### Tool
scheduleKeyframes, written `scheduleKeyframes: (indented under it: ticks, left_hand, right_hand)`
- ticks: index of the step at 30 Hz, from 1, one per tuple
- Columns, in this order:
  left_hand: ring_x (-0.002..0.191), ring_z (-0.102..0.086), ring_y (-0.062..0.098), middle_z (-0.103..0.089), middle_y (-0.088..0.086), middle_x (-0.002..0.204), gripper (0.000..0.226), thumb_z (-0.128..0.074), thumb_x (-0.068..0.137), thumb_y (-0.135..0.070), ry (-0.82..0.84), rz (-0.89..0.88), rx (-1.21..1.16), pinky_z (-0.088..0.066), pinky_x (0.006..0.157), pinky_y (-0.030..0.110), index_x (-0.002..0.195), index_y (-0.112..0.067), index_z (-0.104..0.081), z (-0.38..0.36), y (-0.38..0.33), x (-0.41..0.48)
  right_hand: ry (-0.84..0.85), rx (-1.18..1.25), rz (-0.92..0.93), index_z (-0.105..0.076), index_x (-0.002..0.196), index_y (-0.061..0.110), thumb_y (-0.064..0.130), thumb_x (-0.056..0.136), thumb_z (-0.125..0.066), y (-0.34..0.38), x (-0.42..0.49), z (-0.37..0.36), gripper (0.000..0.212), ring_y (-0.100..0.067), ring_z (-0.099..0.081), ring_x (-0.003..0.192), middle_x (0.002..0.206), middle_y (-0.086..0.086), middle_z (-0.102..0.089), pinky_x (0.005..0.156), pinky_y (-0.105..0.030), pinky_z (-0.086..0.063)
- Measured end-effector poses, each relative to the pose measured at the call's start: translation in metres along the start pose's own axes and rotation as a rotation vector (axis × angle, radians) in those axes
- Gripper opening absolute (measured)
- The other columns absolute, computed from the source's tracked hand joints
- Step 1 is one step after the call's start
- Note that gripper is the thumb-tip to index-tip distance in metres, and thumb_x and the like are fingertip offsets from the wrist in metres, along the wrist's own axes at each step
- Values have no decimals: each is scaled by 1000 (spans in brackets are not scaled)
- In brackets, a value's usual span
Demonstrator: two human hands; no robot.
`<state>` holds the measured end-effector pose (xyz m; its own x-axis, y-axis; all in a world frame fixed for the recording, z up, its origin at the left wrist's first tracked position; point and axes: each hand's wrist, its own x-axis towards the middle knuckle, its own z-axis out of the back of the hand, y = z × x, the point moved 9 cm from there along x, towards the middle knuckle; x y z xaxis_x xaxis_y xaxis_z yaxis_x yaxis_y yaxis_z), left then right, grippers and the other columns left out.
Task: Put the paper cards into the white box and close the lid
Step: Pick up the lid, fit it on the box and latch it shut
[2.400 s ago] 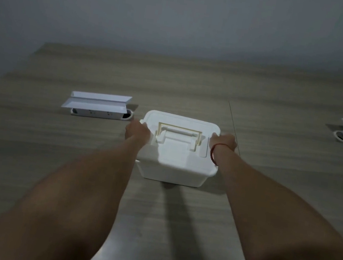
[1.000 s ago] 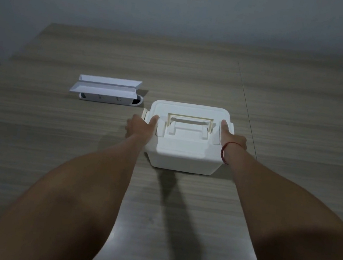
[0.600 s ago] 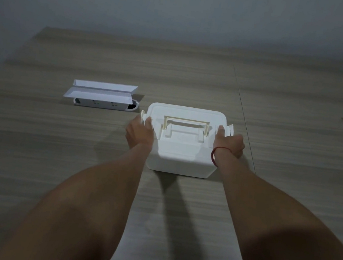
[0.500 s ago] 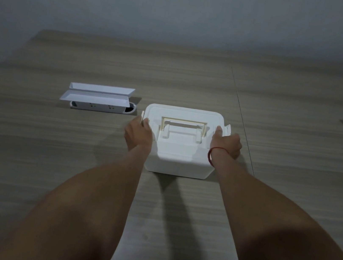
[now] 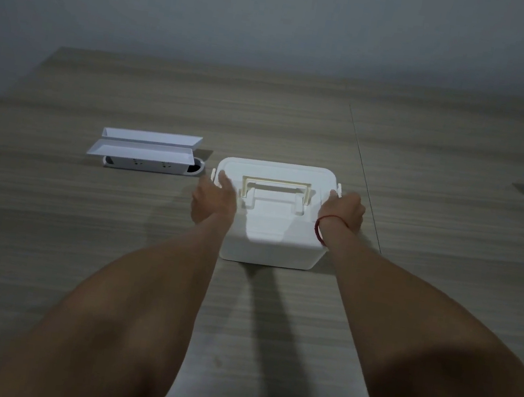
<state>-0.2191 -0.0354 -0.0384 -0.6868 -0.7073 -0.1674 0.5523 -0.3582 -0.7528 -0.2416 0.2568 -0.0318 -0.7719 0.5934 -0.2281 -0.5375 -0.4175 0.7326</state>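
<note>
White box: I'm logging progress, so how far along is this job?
Done: the lid sits on the white box, and no cards lie loose. In hand: left hand and right hand at its side latches. Left: latches snapped shut, which I cannot confirm.

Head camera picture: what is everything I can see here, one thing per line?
White box: one, white, middle of the table, lid on.
Handle: one, cream, lying flat on the lid.
Side latches: two, white, at the lid's left and right ends.
Socket units: two, white with flaps raised, one left of the box, one at the far right edge.
Table: one, grey-brown wood grain.
Wall: grey, behind the table.
Wrist band: one, red, on the right wrist.
Left hand: at the left latch.
Right hand: at the right latch.
</note>
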Motion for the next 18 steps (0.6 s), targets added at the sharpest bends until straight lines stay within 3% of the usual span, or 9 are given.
scheduleKeyframes:
  ticks: [3, 5, 8, 12, 18]
  left_hand:
    - [126, -49, 36, -53, 15, 137, 86, -39, 81, -72, 73, 93, 5, -38, 104, 47, 144, -13, -37, -11, -5, -5]
    - [131, -43, 36, -47, 15, 142, 94, -46, 76, -75, 104, 108, 43, -35, 107, 48, 144, -12, -33, -14, -7, -8]
    - [132, -43, 35, -46, 14, 142, 88, -53, 76, -64, 125, 58, 72, -36, 106, 49, 143, -11, -34, -12, -3, -9]
    - [131, -45, 35, -47, 16, 140, 84, -57, 78, -49, 155, -160, 173, -40, 104, 46, 145, -7, -29, -10, 0, -13]
    - [131, -45, 33, -47, 16, 140, 79, -54, 85, -53, 93, -239, 213, -40, 103, 43, 144, -6, -31, -11, 0, -5]
  right_hand:
    - [43, 23, -46, -50, 126, 6, 65, 83, -50, 1, -7, -15, 73, -35, -52, 124, 131, -15, -57, 104, -45, -37]
    - [61, -2, -65, -46, 130, 7, 74, 73, -52, 3, -10, -21, 88, -33, -46, 129, 135, -13, -53, 108, -45, -32]
    - [108, 2, -49, -43, 133, 7, 63, 74, -58, 1, -10, -23, 84, -33, -44, 131, 138, -14, -50, 108, -46, -35]
    - [122, -63, 52, -41, 133, 5, 37, 82, -63, -3, -9, -21, 65, -34, -45, 131, 139, -16, -49, 105, -43, -41]
    - [39, -109, 102, -46, 128, 2, 39, 85, -66, 4, -6, -25, 60, -34, -50, 128, 135, -18, -54, 101, -40, -43]
